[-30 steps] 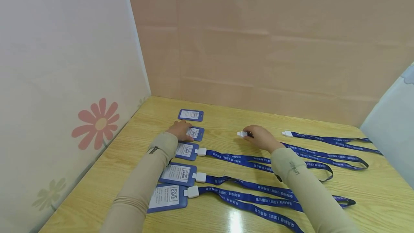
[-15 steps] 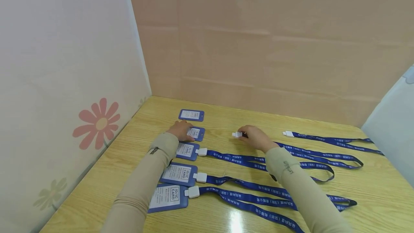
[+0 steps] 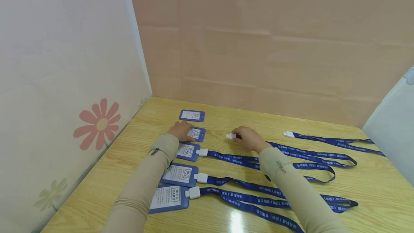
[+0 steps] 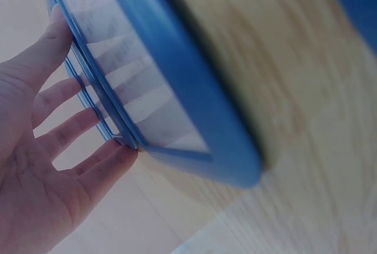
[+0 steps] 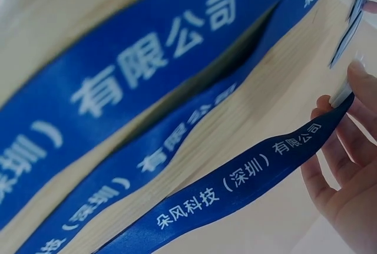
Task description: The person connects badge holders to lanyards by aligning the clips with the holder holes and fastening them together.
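Observation:
A blue ID badge holder point(image 3: 198, 134) lies second from the back in a column of holders, my left hand point(image 3: 181, 131) over its left part. My left thumb point(image 4: 54, 30) is at one long edge and the fingers point(image 4: 112, 162) reach the opposite edge, gripping it. To the right, my right hand point(image 3: 248, 138) pinches the white plastic clip point(image 3: 231, 136) of a blue lanyard point(image 3: 310, 155), a short gap from the holder's slotted end. In the right wrist view the lanyard strap point(image 5: 235, 186) trails from between thumb and fingers; the clip is mostly hidden there.
Behind lies a loose badge holder point(image 3: 192, 115). Nearer are three holders point(image 3: 188, 151), point(image 3: 180, 173), point(image 3: 168, 197) joined to lanyards by white clips. Another lanyard point(image 3: 333, 141) with its clip lies at the right. Walls stand left and behind the wooden table point(image 3: 136, 136).
My right hand has moved left, bringing the lanyard clip nearer the badge holder and drawing the strap along. The left hand has stayed in place on the holder.

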Action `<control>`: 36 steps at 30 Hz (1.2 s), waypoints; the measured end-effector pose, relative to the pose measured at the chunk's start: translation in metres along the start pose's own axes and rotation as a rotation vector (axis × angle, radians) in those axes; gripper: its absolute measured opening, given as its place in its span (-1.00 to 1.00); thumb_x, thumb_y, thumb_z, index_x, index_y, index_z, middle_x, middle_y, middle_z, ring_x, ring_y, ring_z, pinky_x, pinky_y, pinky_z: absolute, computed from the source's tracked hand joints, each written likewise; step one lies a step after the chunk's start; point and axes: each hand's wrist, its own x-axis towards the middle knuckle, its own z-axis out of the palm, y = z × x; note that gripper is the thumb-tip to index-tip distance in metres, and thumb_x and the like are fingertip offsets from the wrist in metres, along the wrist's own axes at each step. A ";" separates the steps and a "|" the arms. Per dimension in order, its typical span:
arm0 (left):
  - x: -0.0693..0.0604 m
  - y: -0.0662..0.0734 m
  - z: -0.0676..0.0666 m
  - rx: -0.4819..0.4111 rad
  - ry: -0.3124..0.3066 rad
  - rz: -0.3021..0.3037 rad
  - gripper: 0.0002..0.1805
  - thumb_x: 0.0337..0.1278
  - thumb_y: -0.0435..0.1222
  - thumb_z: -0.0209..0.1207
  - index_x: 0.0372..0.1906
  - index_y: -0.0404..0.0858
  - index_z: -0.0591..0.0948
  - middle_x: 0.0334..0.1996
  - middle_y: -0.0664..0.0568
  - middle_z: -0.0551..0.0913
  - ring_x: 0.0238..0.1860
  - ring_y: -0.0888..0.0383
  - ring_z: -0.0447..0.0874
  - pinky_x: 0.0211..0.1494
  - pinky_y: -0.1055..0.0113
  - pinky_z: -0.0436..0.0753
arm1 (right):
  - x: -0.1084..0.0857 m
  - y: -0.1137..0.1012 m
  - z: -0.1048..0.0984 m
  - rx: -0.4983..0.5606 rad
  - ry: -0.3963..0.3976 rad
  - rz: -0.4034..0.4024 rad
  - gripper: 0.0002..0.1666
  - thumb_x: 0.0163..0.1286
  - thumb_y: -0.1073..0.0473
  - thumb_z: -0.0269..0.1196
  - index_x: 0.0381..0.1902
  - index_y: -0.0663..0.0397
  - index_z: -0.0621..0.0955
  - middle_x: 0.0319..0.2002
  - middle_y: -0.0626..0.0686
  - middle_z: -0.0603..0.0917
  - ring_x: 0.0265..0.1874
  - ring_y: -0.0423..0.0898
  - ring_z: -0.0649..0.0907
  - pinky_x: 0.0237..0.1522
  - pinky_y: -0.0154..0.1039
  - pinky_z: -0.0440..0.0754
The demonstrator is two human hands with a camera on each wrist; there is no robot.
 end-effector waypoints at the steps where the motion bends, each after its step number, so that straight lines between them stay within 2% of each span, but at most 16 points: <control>1: 0.000 0.000 0.000 -0.001 0.002 0.001 -0.29 -0.04 0.01 0.31 0.26 -0.15 0.42 0.27 -0.12 0.40 0.29 -0.17 0.33 0.34 -0.04 0.36 | 0.001 -0.001 0.001 0.000 -0.002 0.003 -0.67 0.29 0.18 0.23 -0.02 0.21 0.60 -0.10 0.15 0.68 -0.18 0.00 0.65 -0.05 -0.03 0.62; 17: -0.005 0.004 -0.004 -0.019 -0.003 -0.012 -0.30 -0.02 -0.02 0.31 0.27 -0.15 0.42 0.27 -0.12 0.41 0.30 -0.16 0.31 0.36 -0.03 0.34 | 0.012 -0.014 0.011 0.018 -0.026 -0.001 -0.69 0.28 0.19 0.23 -0.04 0.19 0.61 -0.12 0.12 0.69 -0.19 -0.04 0.65 -0.04 -0.06 0.63; 23: -0.007 0.005 -0.006 -0.028 -0.007 -0.019 -0.30 -0.02 -0.02 0.30 0.27 -0.15 0.41 0.27 -0.11 0.40 0.31 -0.16 0.30 0.37 -0.02 0.32 | 0.016 -0.016 0.014 0.017 -0.028 -0.016 -0.68 0.30 0.19 0.22 -0.02 0.19 0.60 -0.09 0.12 0.68 -0.13 -0.01 0.65 -0.01 -0.07 0.62; 29: -0.010 0.004 -0.007 -0.031 -0.006 -0.018 -0.29 -0.02 -0.02 0.31 0.27 -0.17 0.41 0.27 -0.13 0.40 0.30 -0.17 0.30 0.36 -0.04 0.33 | 0.022 -0.022 0.014 0.000 -0.043 -0.021 -0.68 0.30 0.18 0.21 -0.02 0.19 0.60 -0.11 0.11 0.69 -0.14 -0.02 0.66 -0.03 -0.09 0.63; 36: -0.007 -0.001 -0.003 -0.014 0.002 -0.022 -0.28 -0.02 -0.01 0.30 0.27 -0.17 0.41 0.27 -0.12 0.40 0.30 -0.16 0.30 0.37 -0.02 0.32 | 0.030 -0.036 0.011 -0.021 -0.084 -0.027 -0.67 0.30 0.19 0.21 0.00 0.19 0.60 -0.09 0.12 0.68 -0.10 0.00 0.65 0.01 -0.10 0.61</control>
